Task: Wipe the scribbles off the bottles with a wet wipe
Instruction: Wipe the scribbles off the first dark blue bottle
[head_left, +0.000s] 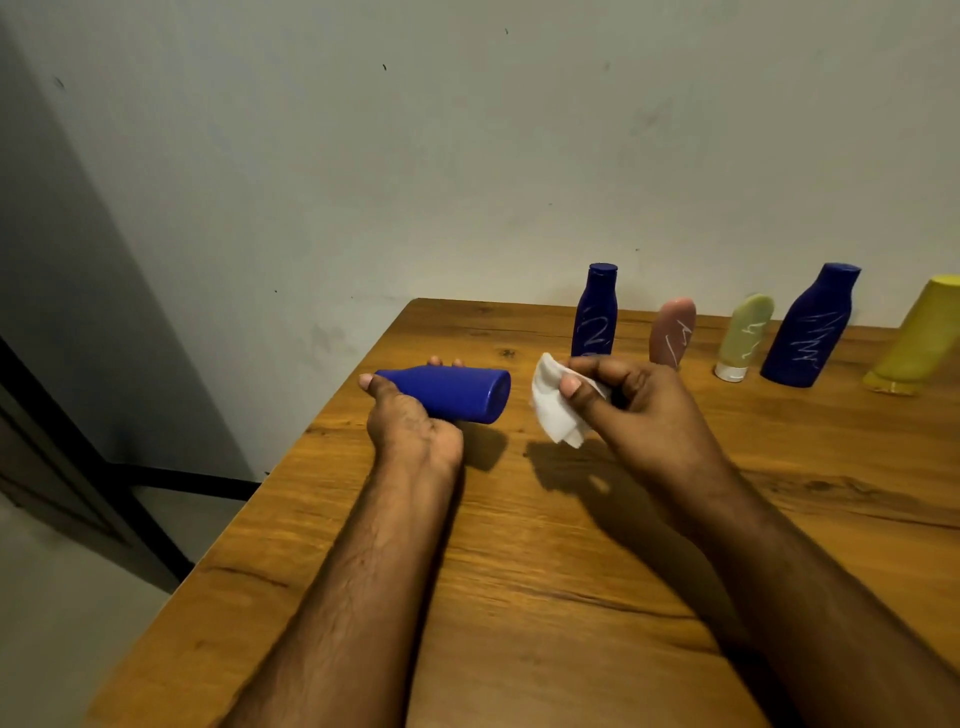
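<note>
My left hand (413, 423) grips a blue bottle (454, 391) held sideways above the wooden table (545, 571), its flat base pointing right; no scribble shows on its visible side. Just to its right, my right hand (636, 410) pinches a crumpled white wet wipe (553, 405), a small gap away from the bottle's base. Along the back stand a blue bottle (596, 312), a pink tube (672, 330), a pale green tube (745, 332) and a larger blue bottle (810, 327), each with white scribbles.
A yellow bottle (917, 338) stands at the far right of the row. The table's left edge runs diagonally past my left forearm, with floor below. A pale wall rises right behind the bottles.
</note>
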